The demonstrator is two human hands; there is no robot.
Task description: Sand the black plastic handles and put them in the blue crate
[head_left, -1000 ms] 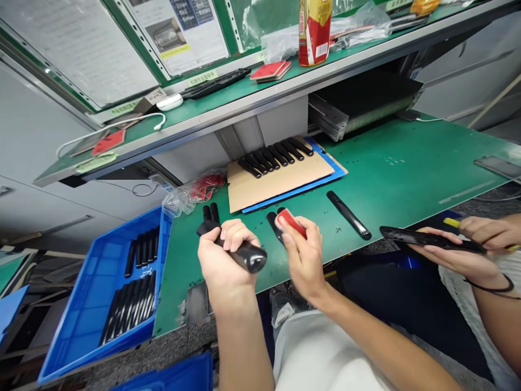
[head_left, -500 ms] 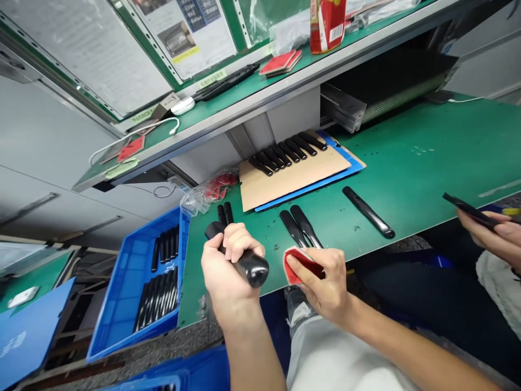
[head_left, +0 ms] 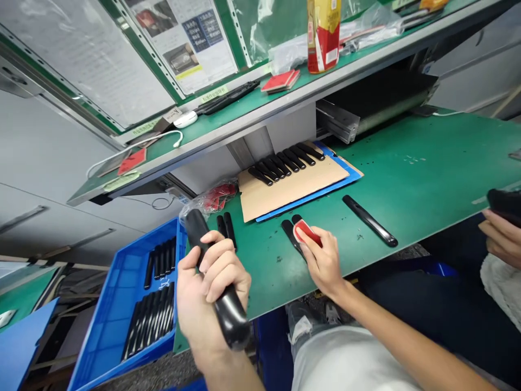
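Observation:
My left hand [head_left: 215, 277] is wrapped round a glossy black handle [head_left: 234, 320], raised over the table's front edge with its rounded end toward me. Between the fingers and thumb of my right hand [head_left: 325, 266] is a folded red sanding pad [head_left: 305, 232] with a pale edge. Beneath that pad lie two black handles [head_left: 290, 233], partly hidden by it and my fingers. Another pair of black handles [head_left: 228, 228] rests beyond my left hand. A single black handle [head_left: 369, 220] lies to the right of my right hand.
Several black handles [head_left: 280, 165] line a cardboard sheet [head_left: 297, 193] at the back. A blue crate [head_left: 95, 326] with more handles stands left. Overhead runs a shelf [head_left: 220, 125] carrying a red-yellow bottle [head_left: 323, 38]. At right, a co-worker's hand [head_left: 502, 233] holds a dark object.
My left hand has moved left and nearer, with the black handle turned more upright. My right hand and the red pad have shifted up, over the two handles on the table.

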